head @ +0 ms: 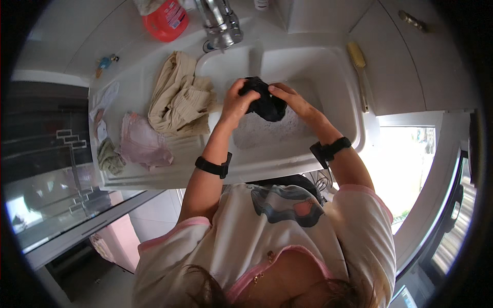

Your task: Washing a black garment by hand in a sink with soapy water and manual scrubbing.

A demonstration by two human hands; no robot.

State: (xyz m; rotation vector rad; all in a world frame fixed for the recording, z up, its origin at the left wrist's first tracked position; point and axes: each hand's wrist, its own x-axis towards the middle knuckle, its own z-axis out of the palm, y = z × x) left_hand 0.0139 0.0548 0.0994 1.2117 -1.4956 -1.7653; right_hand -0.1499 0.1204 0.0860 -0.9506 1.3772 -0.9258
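Over the basin of a white sink (356, 127), both my hands are on a small black cloth item (265, 104), bunched up. My left hand (237, 102) grips its left side, thumb on top. At its upper right edge, the fingers of my right hand (294, 101) pinch the fabric. Cloudy water with suds (269, 133) lies in the basin below. On the ribbed drainboard to the left rest a folded beige garment (173, 100), a pale pink cloth item (142, 140), a greenish cloth (110, 156) and a white cloth (106, 100).
A chrome faucet (221, 25) stands at the back of the sink, beside a red detergent bottle (165, 21). A brush with yellow bristles (358, 61) lies on the right rim. A small blue item (104, 63) sits at the back left. Cables hang below the front edge.
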